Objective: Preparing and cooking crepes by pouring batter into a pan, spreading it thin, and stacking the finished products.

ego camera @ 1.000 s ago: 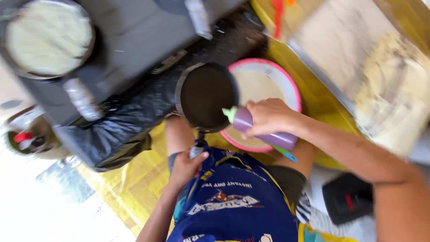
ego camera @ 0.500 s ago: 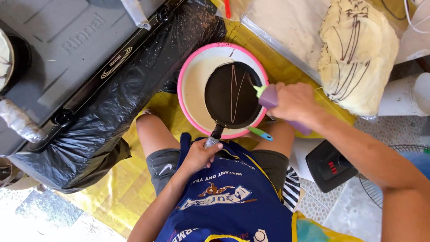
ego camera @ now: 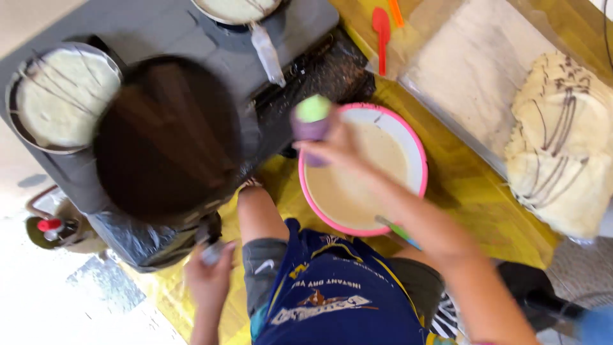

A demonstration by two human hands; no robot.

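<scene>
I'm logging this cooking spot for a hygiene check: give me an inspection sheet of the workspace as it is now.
Surface: yellow sheet under everything.
Job's things: dark pan, blurred; purple squeeze bottle; pink-rimmed batter bowl.
Clutter: red spatula; stacked striped crepes; lined tray.
Hands: left hand grips the pan's handle; right hand holds the bottle above the bowl.
Cables: thin cable, far right.
Surroundings: grey stove with two more filled pans.
</scene>
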